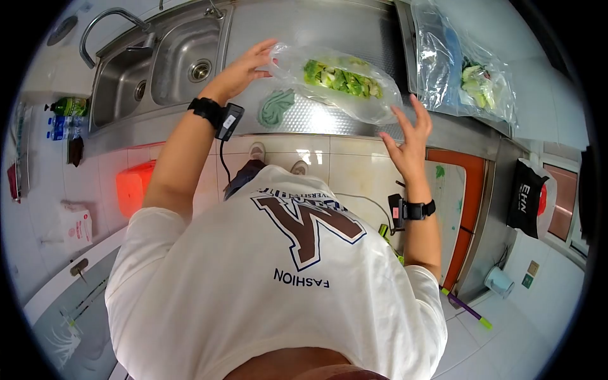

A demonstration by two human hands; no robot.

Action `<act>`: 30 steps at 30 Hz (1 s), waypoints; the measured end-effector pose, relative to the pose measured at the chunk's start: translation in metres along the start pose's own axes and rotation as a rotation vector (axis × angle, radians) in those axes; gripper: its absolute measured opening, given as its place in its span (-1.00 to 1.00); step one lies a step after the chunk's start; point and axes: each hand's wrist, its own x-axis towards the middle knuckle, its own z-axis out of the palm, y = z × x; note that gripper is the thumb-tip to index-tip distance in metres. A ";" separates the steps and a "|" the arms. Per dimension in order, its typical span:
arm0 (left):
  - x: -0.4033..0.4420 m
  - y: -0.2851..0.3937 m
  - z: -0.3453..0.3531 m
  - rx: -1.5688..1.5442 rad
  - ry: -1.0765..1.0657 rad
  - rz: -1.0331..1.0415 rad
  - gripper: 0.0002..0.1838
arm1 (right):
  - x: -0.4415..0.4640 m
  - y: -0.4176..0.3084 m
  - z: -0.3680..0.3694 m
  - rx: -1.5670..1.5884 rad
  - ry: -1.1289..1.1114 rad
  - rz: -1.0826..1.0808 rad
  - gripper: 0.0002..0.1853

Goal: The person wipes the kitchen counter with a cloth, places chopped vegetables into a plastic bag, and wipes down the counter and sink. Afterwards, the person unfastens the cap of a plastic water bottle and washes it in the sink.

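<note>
A clear plastic bag with chopped green leafy vegetables inside lies on the steel counter. My left hand is at the bag's left end, fingers stretched out and apart, some fingertips touching the plastic. At the bag's right end is my right hand, its fingers spread. One of its fingertips meets the bag's edge or lies just beside it; I cannot tell which. A folded green cloth sits on the counter between my left hand and the front edge.
A double steel sink with a curved faucet is at the left. Right of the counter, another clear bag holds a leafy vegetable. A red-orange bin stands on the floor at left.
</note>
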 end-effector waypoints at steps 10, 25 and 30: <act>0.011 -0.115 -0.001 1.181 0.042 0.200 -0.79 | -0.049 0.028 0.019 0.347 0.069 0.527 -0.52; 0.009 -0.114 0.007 1.330 -0.019 0.164 -0.84 | -0.071 0.031 0.047 0.577 0.072 0.756 -0.54; 0.012 -0.117 0.005 1.314 -0.008 0.147 -0.82 | -0.074 0.036 0.049 0.561 0.041 0.773 -0.54</act>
